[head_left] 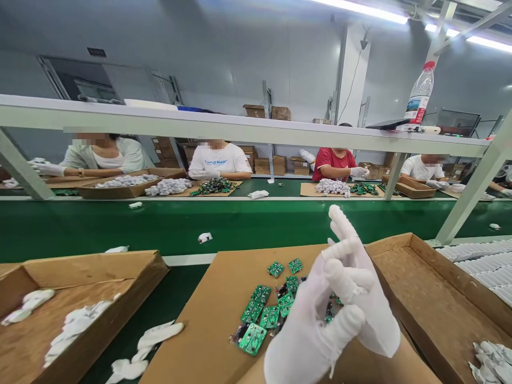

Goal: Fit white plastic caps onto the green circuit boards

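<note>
Both my hands wear white gloves and meet in front of me, at the right of the cardboard sheet. My left hand (306, 325) is nearer, with its fingers bent across the front of my right hand and closed on that hand's white glove (380, 314). My right hand (370, 290) points up and to the left, its foremost fingers stretched out; the others are partly covered by my left hand. No loose part shows in either hand. Below and behind them lies a loose group of small green circuit boards (269, 316), partly hidden by my left hand.
Cardboard trays stand at left (100, 266) and right (440, 298), holding white pieces. White pieces (156, 336) lie beside the left tray. A green conveyor belt (168, 221) crosses ahead, carrying a few white items. A shelf (224, 124) bearing a bottle (420, 96) spans above; several people sit opposite.
</note>
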### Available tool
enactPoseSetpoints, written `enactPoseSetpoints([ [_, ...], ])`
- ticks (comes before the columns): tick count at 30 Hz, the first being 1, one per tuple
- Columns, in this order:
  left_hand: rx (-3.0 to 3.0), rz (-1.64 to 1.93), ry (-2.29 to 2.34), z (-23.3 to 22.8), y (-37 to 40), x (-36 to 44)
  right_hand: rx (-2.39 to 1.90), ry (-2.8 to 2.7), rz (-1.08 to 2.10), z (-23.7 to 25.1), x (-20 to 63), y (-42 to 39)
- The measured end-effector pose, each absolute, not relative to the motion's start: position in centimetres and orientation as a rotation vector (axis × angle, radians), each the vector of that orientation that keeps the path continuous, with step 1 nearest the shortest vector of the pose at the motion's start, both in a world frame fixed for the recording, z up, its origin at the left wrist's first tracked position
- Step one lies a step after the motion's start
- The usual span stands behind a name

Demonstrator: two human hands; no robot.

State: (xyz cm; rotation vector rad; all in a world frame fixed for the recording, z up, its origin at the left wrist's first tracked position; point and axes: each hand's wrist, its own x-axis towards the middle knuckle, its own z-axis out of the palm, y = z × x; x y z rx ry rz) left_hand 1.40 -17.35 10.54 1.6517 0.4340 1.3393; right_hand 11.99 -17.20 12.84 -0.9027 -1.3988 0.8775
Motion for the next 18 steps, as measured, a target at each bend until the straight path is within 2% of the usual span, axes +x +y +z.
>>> enactPoseSetpoints([
  [3, 1.718, 1.295, 0.472, 10.0, -17.5, 2.2, -0.955, -1.332, 0.883, 12.9, 11.9, -17.1],
  [5, 1.695, 1.345, 0.520, 9.8, -17.2, 2.1, -0.998, -1.312, 0.765, 12.8, 11.9, -16.8],
  [9, 1.589, 1.768, 0.736, 9.4, -16.5, 1.5, -1.053, -1.338, 0.327, 12.2, 11.8, -16.2],
  [15, 2.014, 2.418, 0.954, 9.7, -16.7, 1.0, -0.996, -1.371, -0.119, 11.9, 12.1, -16.4],
  [17, 2.156, 2.459, 1.044, 10.0, -17.0, 0.8, -0.987, -1.367, -0.267, 12.0, 12.3, -16.5],
  [18, 2.301, 2.355, 1.080, 10.2, -17.1, 0.7, -0.991, -1.368, -0.322, 12.0, 12.3, -16.6],
])
